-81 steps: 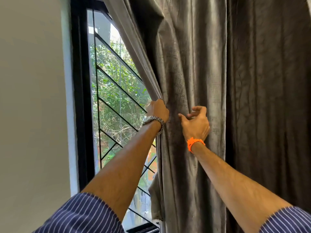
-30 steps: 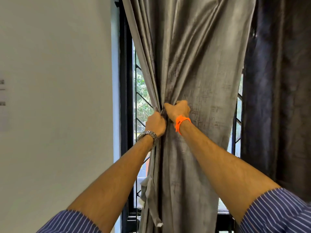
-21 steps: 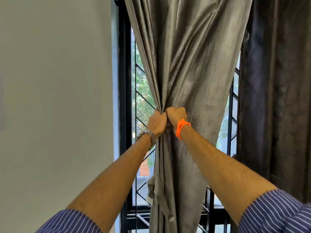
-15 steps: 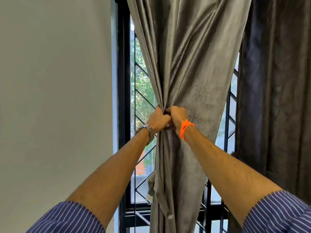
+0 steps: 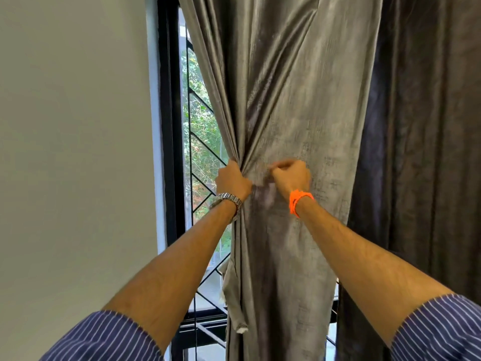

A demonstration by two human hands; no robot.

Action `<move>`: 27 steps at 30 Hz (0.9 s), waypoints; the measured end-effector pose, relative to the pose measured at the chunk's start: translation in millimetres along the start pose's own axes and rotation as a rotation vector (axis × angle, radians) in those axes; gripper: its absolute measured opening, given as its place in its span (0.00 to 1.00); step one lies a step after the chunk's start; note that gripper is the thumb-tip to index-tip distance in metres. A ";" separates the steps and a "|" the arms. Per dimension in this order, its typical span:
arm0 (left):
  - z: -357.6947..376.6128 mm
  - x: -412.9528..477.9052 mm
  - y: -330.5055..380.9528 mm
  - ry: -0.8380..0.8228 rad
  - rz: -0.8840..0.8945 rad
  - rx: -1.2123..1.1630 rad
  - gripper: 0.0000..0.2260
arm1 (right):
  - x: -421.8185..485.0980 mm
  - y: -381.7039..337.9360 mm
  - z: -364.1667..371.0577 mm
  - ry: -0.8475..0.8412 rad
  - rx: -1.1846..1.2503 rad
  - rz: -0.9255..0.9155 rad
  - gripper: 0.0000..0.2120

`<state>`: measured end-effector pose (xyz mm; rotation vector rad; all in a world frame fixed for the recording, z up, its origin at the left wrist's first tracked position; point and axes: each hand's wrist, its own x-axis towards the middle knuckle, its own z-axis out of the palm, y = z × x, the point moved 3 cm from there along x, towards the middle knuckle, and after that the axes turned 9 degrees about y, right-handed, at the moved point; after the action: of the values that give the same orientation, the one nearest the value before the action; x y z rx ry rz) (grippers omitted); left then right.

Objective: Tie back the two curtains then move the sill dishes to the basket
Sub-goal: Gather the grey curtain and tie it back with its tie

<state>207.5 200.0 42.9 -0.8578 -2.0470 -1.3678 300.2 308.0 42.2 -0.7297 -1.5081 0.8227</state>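
Nearest the camera on my feed are two blue pinstriped sleeves, the left sleeve (image 5: 104, 337) and the right sleeve (image 5: 440, 332), both pushed up so the forearms are bare as they reach forward and up. On the left wrist sits a metal-link watch (image 5: 226, 203), and any marking on it is too small for me to read; on the right wrist is a bright orange band (image 5: 299, 201). The left hand (image 5: 232, 179) has its fingers wrapped tight round the gathered left edge of the grey curtain (image 5: 299, 100), bunching the folds into a narrow neck at that point. The right hand (image 5: 290, 177) is just beside it, apart by a small gap, curled into a fist against the cloth; it is smeared by motion, so I can only say it seems to be pinching a fold of the same curtain. The grey curtain hangs full length in the middle of the view, a pale lining flap (image 5: 234, 295) showing at its lower left edge. The dark curtain (image 5: 421, 126) hangs loose to its right, touching it along the side. Behind, left of the cloth, are the black window frame (image 5: 170, 126), a slanted metal grille (image 5: 197, 142) with green foliage (image 5: 203, 121) beyond, and the plain wall (image 5: 73, 126).
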 end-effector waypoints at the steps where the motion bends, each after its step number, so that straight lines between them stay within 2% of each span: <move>1: 1.9 0.5 -0.4 -0.012 0.001 0.007 0.16 | 2.6 1.0 -16.3 0.132 -0.059 -0.046 0.03; 3: 5.2 1.4 -1.1 -0.028 0.006 0.016 0.14 | 14.3 7.8 -43.8 0.403 -0.249 -0.139 0.08; 6: 10.3 4.2 -1.2 -0.028 0.023 0.028 0.16 | 32.5 27.2 -76.0 0.619 -0.326 -0.056 0.31; 8: 16.1 6.5 -0.3 -0.027 0.025 0.035 0.19 | 43.9 43.5 -90.5 0.581 -0.236 0.075 0.47; 10: 18.9 6.4 -1.3 -0.024 0.026 0.042 0.19 | 49.8 61.1 -90.7 0.417 -0.096 0.225 0.55; 11: 21.3 6.7 -1.6 -0.018 0.028 0.040 0.19 | 50.0 67.9 -89.1 0.331 -0.040 0.273 0.55; 13: 25.5 7.2 -1.2 -0.013 0.039 0.043 0.18 | 46.9 72.7 -87.0 0.255 -0.020 0.286 0.47; 16: 30.6 6.3 1.9 -0.017 0.032 0.064 0.16 | 40.5 61.4 -79.3 0.266 -0.133 0.187 0.29; 20: 37.7 1.1 5.3 -0.018 0.033 0.032 0.14 | 22.3 32.7 -50.5 0.230 -0.290 0.005 0.13; 23: 38.2 -4.0 7.6 -0.034 0.025 -0.011 0.11 | 14.0 19.9 -23.4 0.125 -0.309 -0.042 0.12; 27: 40.2 -6.7 6.8 -0.059 0.027 -0.049 0.12 | 7.0 9.7 8.2 -0.012 -0.216 0.028 0.15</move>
<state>213.8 238.1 28.2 -0.9536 -2.0462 -1.3988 291.3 318.5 37.6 -0.9078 -1.6166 0.6914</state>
